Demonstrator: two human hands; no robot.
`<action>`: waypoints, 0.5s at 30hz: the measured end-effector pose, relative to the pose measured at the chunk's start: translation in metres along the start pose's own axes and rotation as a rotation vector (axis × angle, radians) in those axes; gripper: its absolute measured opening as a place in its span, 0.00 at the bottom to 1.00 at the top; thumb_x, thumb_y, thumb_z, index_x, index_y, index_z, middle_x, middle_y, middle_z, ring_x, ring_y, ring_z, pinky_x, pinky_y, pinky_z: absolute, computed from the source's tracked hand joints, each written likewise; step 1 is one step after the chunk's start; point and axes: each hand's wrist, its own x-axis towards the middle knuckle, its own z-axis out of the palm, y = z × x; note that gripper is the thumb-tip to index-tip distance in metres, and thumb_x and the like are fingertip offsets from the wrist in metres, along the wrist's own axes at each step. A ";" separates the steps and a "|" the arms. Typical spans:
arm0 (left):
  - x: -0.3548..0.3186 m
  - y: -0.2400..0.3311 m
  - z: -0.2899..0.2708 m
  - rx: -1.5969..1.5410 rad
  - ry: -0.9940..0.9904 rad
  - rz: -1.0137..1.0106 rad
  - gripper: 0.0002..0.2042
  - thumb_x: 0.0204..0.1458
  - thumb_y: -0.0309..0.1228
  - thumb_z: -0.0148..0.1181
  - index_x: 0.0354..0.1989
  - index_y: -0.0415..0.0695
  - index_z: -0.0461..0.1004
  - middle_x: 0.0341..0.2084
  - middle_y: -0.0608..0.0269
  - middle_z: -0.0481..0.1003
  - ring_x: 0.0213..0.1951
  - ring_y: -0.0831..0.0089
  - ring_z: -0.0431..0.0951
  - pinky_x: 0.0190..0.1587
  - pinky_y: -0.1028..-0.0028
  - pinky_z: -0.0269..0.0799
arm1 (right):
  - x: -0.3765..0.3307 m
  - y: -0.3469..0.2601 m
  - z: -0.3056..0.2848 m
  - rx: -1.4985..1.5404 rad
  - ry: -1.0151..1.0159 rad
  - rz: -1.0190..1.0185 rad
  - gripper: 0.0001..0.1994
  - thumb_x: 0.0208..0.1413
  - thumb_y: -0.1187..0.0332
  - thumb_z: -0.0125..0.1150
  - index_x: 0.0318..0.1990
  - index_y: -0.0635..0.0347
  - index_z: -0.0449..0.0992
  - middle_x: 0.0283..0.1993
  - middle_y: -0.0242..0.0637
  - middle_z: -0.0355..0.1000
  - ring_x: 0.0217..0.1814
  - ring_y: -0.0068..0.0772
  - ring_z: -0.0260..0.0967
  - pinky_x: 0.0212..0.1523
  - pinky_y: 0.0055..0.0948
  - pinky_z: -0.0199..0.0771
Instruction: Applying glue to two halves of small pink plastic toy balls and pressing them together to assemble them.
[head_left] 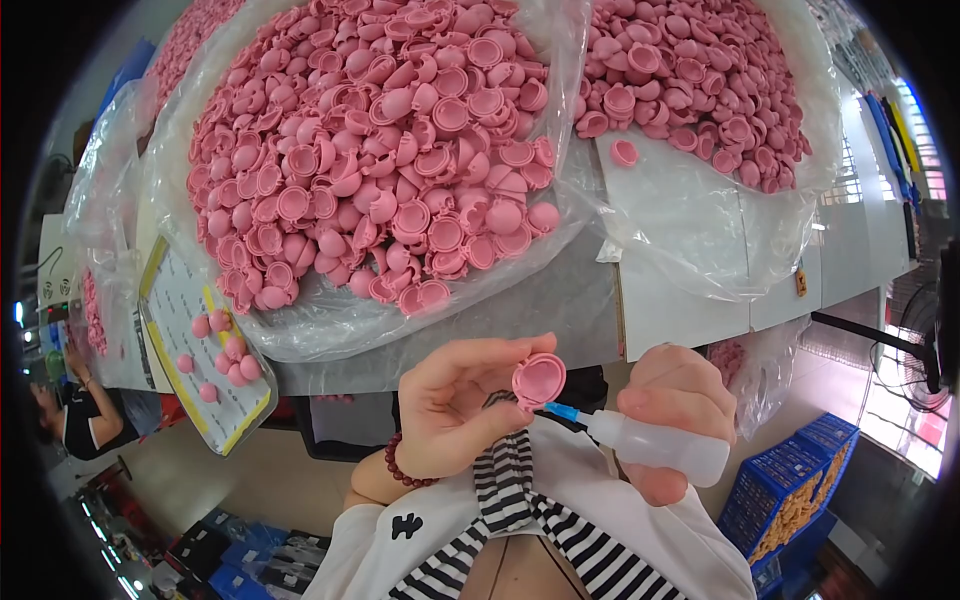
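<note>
Between the thumb and fingers of my left hand (450, 405) is a pink half-shell (540, 382), its hollow side turned up toward me. My right hand (680, 400) is wrapped round a translucent white squeeze bottle (664, 446), held almost level. The bottle's blue nozzle tip (562, 411) points left and meets or nearly meets the shell's lower rim; I cannot tell whether they touch. Beyond my hands, a large heap of similar pink half-shells (370, 150) lies on clear plastic sheeting (330, 335) on the table.
A second heap of pink shells (690, 90) lies at the far right, with one loose shell (623, 152) nearby. Several closed pink balls rest on a yellow-edged sheet (185, 330) at left. Blue crates (790, 485) stand at lower right, a black fan (905, 350) above them. Another person (85, 415) works far left.
</note>
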 end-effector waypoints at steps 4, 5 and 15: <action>-0.002 0.000 0.000 0.002 0.019 0.008 0.21 0.41 0.11 0.53 0.47 0.32 0.61 0.48 0.39 0.63 0.51 0.61 0.66 0.51 0.67 0.64 | -0.002 0.000 0.003 -0.015 -0.004 0.015 0.27 0.42 0.41 0.53 0.30 0.61 0.76 0.17 0.28 0.65 0.16 0.26 0.61 0.16 0.23 0.57; -0.002 0.001 0.000 0.003 0.019 0.008 0.21 0.41 0.11 0.53 0.47 0.32 0.61 0.48 0.39 0.63 0.51 0.61 0.66 0.51 0.67 0.64 | -0.003 0.001 0.002 0.006 0.001 0.014 0.27 0.42 0.42 0.54 0.31 0.61 0.76 0.17 0.28 0.65 0.16 0.26 0.61 0.16 0.23 0.57; -0.002 0.003 -0.001 0.020 -0.004 0.007 0.22 0.40 0.10 0.53 0.47 0.31 0.61 0.48 0.38 0.63 0.49 0.61 0.68 0.50 0.67 0.65 | 0.000 0.003 0.004 -0.008 -0.001 -0.005 0.27 0.42 0.43 0.55 0.32 0.63 0.75 0.18 0.30 0.64 0.17 0.26 0.61 0.16 0.22 0.57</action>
